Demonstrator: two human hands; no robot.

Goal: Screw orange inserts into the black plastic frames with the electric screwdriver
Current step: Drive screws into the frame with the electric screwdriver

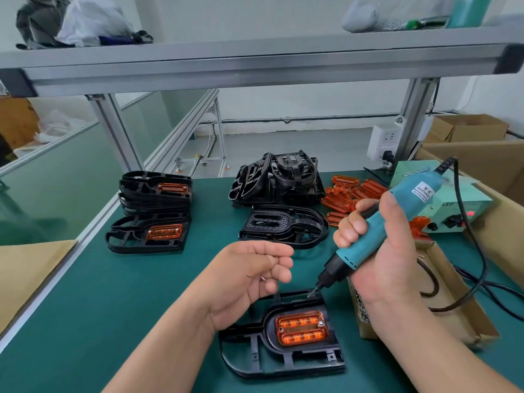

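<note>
Fastening is under way on the dark green rubber bench mat (113, 307). A flat black plastic frame with a rounded end (255, 361) lies just below both sets of fingers. The right hand (388, 251) clenches the teal cylindrical electric screwdriver (363, 248), and its bit tip is close under the left fingertips. A ribbed translucent orange insert (302, 328) sits in the frame with one corner screw showing. The left hand (243, 276) curls loosely round a small silver screw (262, 277). The next move likely calls for setting that screw at an unfastened corner and driving it squarely.
</note>
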